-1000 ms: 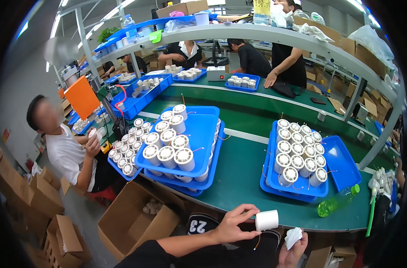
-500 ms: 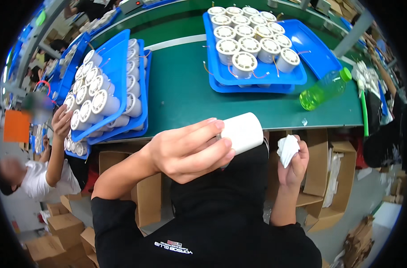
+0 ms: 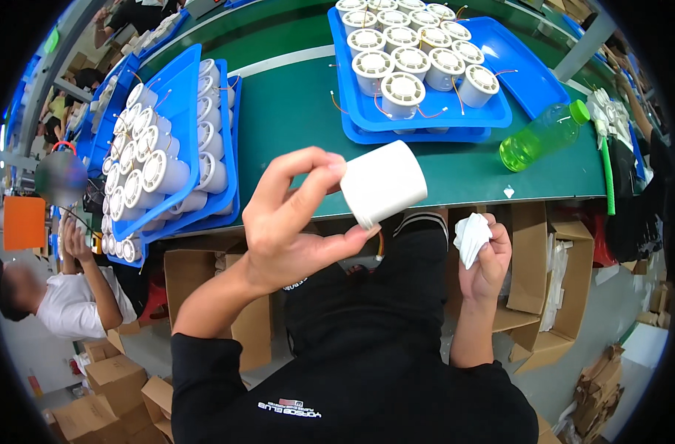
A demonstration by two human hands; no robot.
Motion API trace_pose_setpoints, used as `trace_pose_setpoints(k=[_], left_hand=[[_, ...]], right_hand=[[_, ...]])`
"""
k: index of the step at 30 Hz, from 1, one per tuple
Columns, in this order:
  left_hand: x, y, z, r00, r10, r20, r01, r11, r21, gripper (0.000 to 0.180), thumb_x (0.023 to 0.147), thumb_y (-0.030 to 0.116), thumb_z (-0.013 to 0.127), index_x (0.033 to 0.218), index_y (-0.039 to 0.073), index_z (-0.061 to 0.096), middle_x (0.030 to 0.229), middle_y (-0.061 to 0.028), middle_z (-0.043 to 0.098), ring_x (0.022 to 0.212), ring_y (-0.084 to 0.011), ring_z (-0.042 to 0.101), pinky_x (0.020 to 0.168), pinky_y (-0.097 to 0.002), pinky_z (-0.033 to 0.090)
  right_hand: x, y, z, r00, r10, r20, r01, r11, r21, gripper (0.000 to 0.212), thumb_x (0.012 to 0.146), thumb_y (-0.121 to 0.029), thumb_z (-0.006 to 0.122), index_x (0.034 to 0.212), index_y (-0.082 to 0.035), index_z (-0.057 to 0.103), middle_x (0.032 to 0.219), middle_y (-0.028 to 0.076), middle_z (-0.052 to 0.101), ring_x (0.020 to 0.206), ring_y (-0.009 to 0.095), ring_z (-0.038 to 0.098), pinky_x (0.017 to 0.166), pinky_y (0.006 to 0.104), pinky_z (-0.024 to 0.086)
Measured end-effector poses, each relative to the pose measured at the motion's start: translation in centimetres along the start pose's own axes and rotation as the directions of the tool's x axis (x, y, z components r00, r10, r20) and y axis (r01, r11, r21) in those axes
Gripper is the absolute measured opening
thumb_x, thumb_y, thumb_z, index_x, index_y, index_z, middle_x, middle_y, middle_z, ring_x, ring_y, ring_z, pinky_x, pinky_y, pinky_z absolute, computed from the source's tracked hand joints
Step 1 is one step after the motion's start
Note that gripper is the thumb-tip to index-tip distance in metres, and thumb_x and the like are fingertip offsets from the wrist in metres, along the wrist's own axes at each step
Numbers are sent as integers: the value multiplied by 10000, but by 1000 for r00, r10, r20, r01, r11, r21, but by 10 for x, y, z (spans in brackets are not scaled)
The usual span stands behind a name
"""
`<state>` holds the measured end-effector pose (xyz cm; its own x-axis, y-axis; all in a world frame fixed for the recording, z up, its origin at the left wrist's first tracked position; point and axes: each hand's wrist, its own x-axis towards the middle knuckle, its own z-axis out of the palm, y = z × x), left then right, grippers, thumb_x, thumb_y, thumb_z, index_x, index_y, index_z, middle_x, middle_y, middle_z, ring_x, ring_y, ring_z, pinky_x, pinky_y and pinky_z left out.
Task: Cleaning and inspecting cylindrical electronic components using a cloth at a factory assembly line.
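My left hand (image 3: pixel 274 229) grips a white cylindrical housing (image 3: pixel 385 181) between thumb and fingers, tilted, above the bench's front edge. Thin coloured wires hang just below it, near my thumb. My right hand (image 3: pixel 491 270), lower and to the right, pinches a crumpled white cloth or tissue (image 3: pixel 470 235); the cloth and the housing are apart. Similar white housings (image 3: pixel 403 90) with slotted round tops and thin wires stand in a blue tray (image 3: pixel 494 118) at the far right. More of them (image 3: pixel 165 172) fill stacked blue trays (image 3: pixel 191 92) on the left.
The green bench (image 3: pixel 285 133) runs across in front. A bottle of green liquid (image 3: pixel 545 137) leans at the right, beside another blue tray (image 3: pixel 526 66). Cardboard boxes (image 3: pixel 567 318) stand under the bench. At the left, a co-worker's hands (image 3: pixel 74 240) are raised near the trays.
My left hand has raised and turned the white housing, its fingers now more spread, with wires showing below. My right hand still holds the cloth. The co-worker's hand has left the tray.
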<state>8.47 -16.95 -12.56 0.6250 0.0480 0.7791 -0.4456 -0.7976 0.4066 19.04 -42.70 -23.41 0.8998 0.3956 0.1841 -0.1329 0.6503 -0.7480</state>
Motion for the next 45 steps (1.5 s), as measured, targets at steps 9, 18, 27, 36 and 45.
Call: trace_pose_setpoints(k=[9,18,27,36,45], left_hand=[[-7,-2,11,864,-501,48,478,787,-390,578,673,9,824,1191,-78,582,1175,-130,523,1078,-207,587,854,-374,611],[-10,-5,14,821,-564,82,525,692,-496,552,711,22,814,1198,-81,575,1205,-123,501,1104,-204,576,887,-374,595],[-8,-2,17,929,-369,-43,353,912,-209,558,628,9,839,1118,-96,595,1129,-143,545,994,-243,634,810,-360,619],[-8,-9,-2,861,502,85,-502,808,308,266,681,18,747,937,-5,678,1012,-111,600,926,-328,637,728,-357,618],[-7,7,-8,828,561,12,-545,798,256,219,774,151,731,950,74,625,1010,-6,601,913,-188,639,795,-311,619]], right_hand=[[0,4,-6,1000,-8,8,8,999,-45,153,854,-80,669,933,-21,551,1101,90,551,978,209,587,860,354,502],[-3,8,-9,999,14,-34,-15,999,-45,160,861,-88,673,944,-28,549,1110,82,549,988,207,589,857,349,504],[-2,6,-10,999,-12,-44,8,997,-73,161,859,-86,680,942,-31,554,1112,85,554,987,205,592,854,350,511],[-4,7,-7,999,-1,-42,-2,997,-73,150,858,-73,673,943,-27,558,1114,89,559,991,207,593,867,361,505],[-4,10,-5,999,12,-47,-16,996,-88,148,853,-52,670,953,-23,564,1116,94,561,1004,219,591,886,372,495]])
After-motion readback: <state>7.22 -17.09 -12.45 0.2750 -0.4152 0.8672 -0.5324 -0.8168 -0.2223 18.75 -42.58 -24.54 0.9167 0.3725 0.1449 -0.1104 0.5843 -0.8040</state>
